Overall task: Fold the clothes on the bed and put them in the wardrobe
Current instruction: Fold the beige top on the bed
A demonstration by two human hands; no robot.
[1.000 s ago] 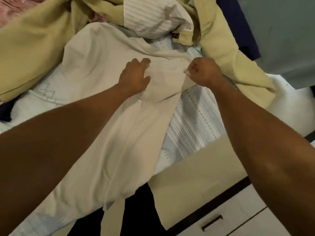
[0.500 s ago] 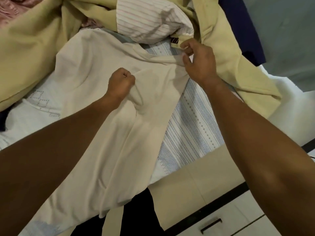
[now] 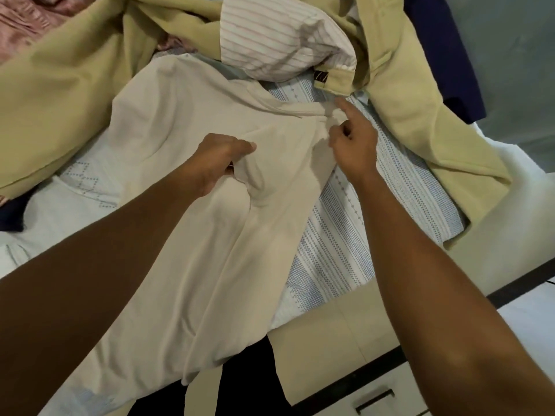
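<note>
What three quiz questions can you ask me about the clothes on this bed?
1. True or false: the left hand grips a bunch of the cream garment.
2. Pick one. What lies just beyond the cream garment, at the top of the picture? A: a striped cloth. B: a red towel. C: a black shoe.
3. Fill the gap: the sheet under the cream garment is white with a ____ pattern.

Key: 1 true. 2 A. 3 blue.
</note>
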